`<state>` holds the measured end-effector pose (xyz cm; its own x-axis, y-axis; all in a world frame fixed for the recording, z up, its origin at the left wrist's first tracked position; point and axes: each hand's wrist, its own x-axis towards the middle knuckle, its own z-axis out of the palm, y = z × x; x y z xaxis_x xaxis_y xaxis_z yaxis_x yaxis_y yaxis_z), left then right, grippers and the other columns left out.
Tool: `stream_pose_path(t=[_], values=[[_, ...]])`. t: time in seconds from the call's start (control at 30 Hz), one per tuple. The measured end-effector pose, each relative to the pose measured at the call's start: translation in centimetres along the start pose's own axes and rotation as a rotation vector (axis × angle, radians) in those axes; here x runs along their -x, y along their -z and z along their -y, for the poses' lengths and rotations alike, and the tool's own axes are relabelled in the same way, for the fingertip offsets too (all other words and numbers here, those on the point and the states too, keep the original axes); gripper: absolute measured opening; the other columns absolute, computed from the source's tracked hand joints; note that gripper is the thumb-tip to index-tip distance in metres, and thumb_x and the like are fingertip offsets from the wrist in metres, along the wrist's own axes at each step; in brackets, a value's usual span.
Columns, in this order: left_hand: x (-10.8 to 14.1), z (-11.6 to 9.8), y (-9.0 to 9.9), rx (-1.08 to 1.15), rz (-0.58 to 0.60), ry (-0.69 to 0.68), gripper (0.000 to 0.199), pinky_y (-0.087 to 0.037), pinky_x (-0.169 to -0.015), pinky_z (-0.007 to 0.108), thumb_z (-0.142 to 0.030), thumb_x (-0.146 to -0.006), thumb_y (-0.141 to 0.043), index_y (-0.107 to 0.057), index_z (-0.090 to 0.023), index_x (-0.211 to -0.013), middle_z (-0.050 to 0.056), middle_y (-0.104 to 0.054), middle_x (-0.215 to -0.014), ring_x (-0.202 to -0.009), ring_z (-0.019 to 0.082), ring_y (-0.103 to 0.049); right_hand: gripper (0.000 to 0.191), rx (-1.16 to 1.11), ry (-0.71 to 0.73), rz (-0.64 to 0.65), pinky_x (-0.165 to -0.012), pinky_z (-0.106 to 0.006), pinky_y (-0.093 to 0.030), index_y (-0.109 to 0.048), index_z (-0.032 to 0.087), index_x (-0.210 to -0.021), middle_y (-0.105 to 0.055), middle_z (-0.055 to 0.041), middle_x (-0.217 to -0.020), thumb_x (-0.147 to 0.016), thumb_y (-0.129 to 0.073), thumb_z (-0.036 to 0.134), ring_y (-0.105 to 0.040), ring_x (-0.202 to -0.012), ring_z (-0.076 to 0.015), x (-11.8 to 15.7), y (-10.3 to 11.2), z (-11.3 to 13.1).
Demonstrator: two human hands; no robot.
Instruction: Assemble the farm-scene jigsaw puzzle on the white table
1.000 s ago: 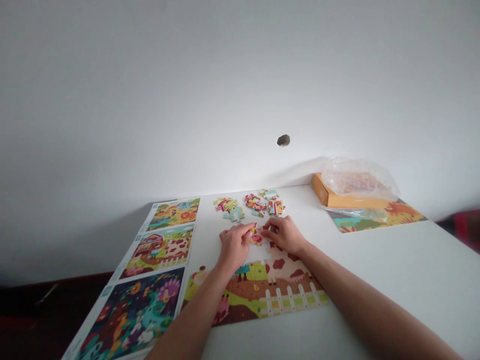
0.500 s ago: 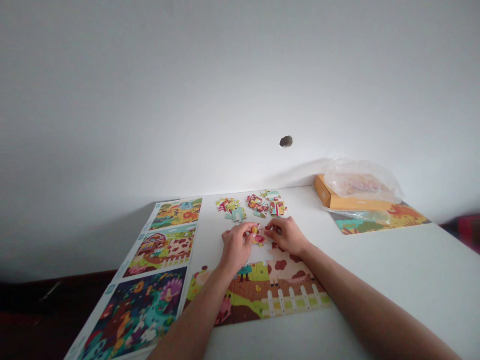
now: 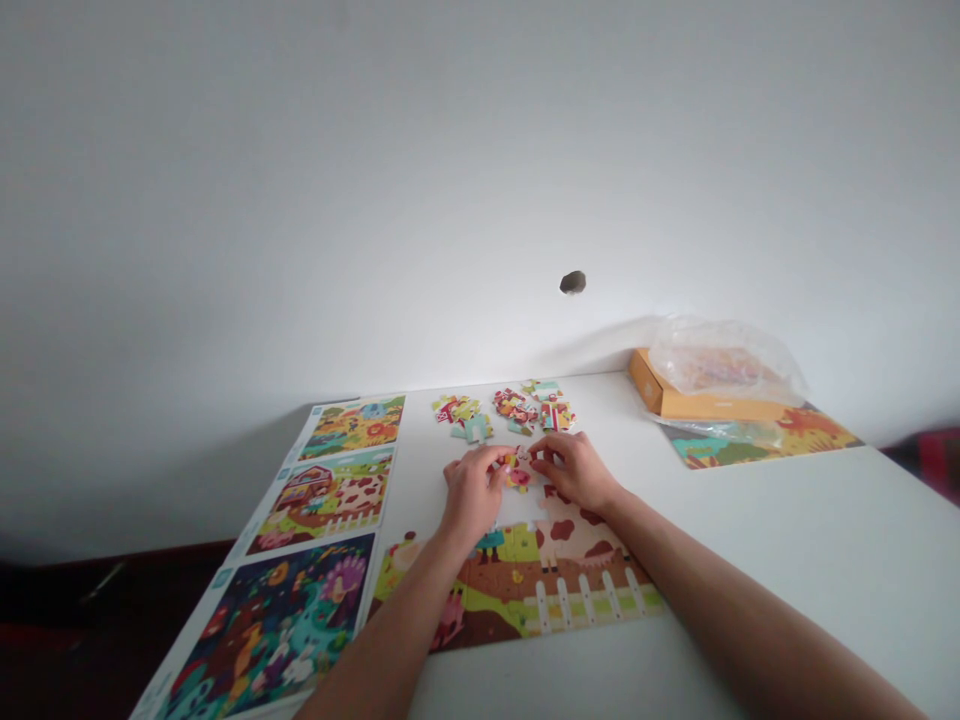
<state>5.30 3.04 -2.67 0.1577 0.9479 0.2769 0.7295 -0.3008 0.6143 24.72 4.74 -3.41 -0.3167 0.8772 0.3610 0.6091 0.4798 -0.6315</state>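
Puzzle pieces with a pink cow muzzle [image 3: 519, 474] are between my two hands, above the partly joined farm puzzle [image 3: 592, 540]. My left hand [image 3: 477, 486] pinches their left side with thumb and fingers. On the right side, the bent fingers of my right hand [image 3: 576, 470] grip the same pieces. The joined part shows a cow body, a white fence and brown ground; my left forearm covers some of it. Loose pieces lie behind my hands, in a left pile [image 3: 472, 428] and a right pile [image 3: 514, 405].
A sheet with three printed pictures [image 3: 322, 500] lies along the table's left side. At the back right, an orange box [image 3: 712, 405] under clear plastic [image 3: 727, 355] rests partly on another colourful picture [image 3: 817, 435]. A wall with a hole [image 3: 573, 283] stands behind.
Both hands stay nearly in place. The held pieces have shifted slightly between the fingers, and more of their upper part shows.
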Motion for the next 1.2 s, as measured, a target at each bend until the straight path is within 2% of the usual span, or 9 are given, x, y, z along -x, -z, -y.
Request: stream_pose_path(t=[0.37,0.63,0.9,1.2], values=[[-0.03,0.67,-0.45,-0.003,-0.02,0.037,0.025,-0.046,-0.09,0.034,-0.02,-0.086,-0.056,-0.069,-0.026,-0.106,0.003,-0.073,-0.102,-0.093,0.019,-0.065,0.01,0.05,0.033,-0.017,-0.085,-0.03,-0.037,-0.07,0.023,-0.095,-0.069,-0.003,-0.091,-0.088,-0.063,0.025,-0.062,-0.087,-0.0167,0.03,-0.16,-0.27],[-0.02,0.81,-0.51,-0.024,-0.029,0.04,0.024,-0.045,-0.086,0.032,-0.019,-0.086,-0.056,-0.071,-0.026,-0.103,0.002,-0.074,-0.097,-0.09,0.018,-0.065,0.007,0.045,0.057,-0.019,-0.086,-0.031,-0.035,-0.069,0.023,-0.091,-0.069,-0.0015,-0.088,-0.085,-0.066,0.023,-0.061,-0.088,-0.0174,0.2,-0.22,-0.35],[0.05,0.54,-0.35,-0.044,-0.019,0.033,0.025,-0.042,-0.091,0.033,-0.017,-0.087,-0.054,-0.07,-0.026,-0.103,0.002,-0.074,-0.099,-0.093,0.019,-0.065,0.005,0.046,0.059,-0.003,-0.085,-0.032,-0.034,-0.067,0.021,-0.088,-0.068,-0.0014,-0.084,-0.085,-0.066,0.025,-0.06,-0.086,-0.0173,0.32,-0.05,-0.01],[0.16,0.69,-0.53,-0.073,-0.014,0.036,0.027,-0.039,-0.09,0.035,-0.019,-0.089,-0.049,-0.068,-0.028,-0.107,0.001,-0.073,-0.099,-0.093,0.019,-0.064,0.007,0.031,0.064,-0.012,-0.085,-0.033,-0.034,-0.067,0.022,-0.091,-0.069,-0.0022,-0.088,-0.086,-0.066,0.026,-0.06,-0.088,-0.0184,0.23,-0.36,-0.44]])
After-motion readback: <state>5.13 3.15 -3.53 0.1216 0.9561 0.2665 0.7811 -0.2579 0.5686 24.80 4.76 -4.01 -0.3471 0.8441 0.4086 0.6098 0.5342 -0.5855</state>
